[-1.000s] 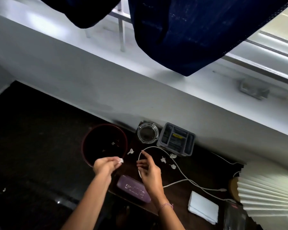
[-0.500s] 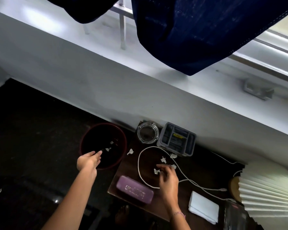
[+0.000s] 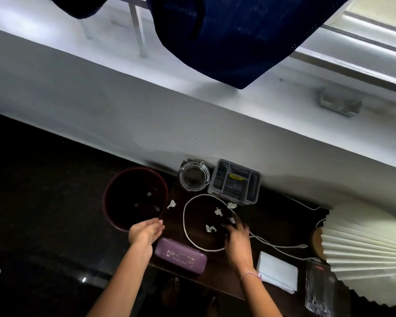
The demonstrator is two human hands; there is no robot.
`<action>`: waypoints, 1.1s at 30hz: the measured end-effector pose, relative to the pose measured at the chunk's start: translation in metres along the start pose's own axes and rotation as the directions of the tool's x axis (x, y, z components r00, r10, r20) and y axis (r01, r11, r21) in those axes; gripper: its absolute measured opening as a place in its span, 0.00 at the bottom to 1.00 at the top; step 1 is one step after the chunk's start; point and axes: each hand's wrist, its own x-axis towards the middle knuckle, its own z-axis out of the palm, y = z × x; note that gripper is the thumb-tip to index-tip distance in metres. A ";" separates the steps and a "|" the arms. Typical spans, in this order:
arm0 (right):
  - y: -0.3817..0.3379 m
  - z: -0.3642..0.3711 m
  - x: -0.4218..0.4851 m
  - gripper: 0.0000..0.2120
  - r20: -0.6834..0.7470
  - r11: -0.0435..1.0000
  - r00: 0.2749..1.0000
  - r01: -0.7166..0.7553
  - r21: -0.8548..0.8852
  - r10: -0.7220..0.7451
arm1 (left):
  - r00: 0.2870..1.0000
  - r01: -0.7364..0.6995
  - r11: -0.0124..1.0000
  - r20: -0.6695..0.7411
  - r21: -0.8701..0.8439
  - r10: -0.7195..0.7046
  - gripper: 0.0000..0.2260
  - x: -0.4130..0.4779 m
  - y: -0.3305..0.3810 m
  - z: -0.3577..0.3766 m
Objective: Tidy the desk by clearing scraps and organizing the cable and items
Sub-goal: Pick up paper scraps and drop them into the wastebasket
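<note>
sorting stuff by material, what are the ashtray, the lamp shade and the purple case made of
Ashtray: clear glass, see-through with glinting rim. Lamp shade: white pleated paper or fabric, matte; can't tell which. Purple case: likely hard plastic, smooth with a slight sheen and printed lettering.

Centre of frame: bare desk point(image 3: 272, 216) inside and right of the white cable point(image 3: 184, 221) loop, dotted with paper scraps point(image 3: 210, 228). Glass ashtray point(image 3: 194, 175) and grey organizer point(image 3: 234, 182) block the upper edge; purple case point(image 3: 181, 256) blocks the lower left.
</note>
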 end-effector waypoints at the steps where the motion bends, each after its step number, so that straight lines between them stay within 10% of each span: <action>1: -0.001 0.000 0.001 0.22 0.004 1.000 1.000 -0.001 -0.024 0.001 | 1.000 -0.001 1.000 0.000 0.004 0.001 0.16 -0.001 0.000 0.002; 10: 0.012 0.007 0.003 0.16 0.024 0.997 0.997 -0.072 0.043 0.071 | 0.999 -0.007 0.999 0.037 0.044 0.005 0.14 -0.006 -0.008 0.014; 18: -0.040 0.003 -0.011 0.06 -0.012 0.792 0.988 -0.114 0.600 0.152 | 0.967 0.117 0.982 0.209 0.147 -0.147 0.04 -0.029 -0.025 0.039; 23: -0.069 0.004 -0.016 0.12 -0.007 0.678 0.985 -0.114 0.726 0.173 | 0.961 0.141 0.987 0.226 0.082 -0.157 0.04 -0.031 -0.022 0.040; 33: -0.095 0.023 -0.032 0.27 -0.006 0.766 0.999 0.033 0.642 -0.038 | 0.995 -0.027 0.997 0.092 -0.078 0.034 0.08 -0.023 -0.005 0.016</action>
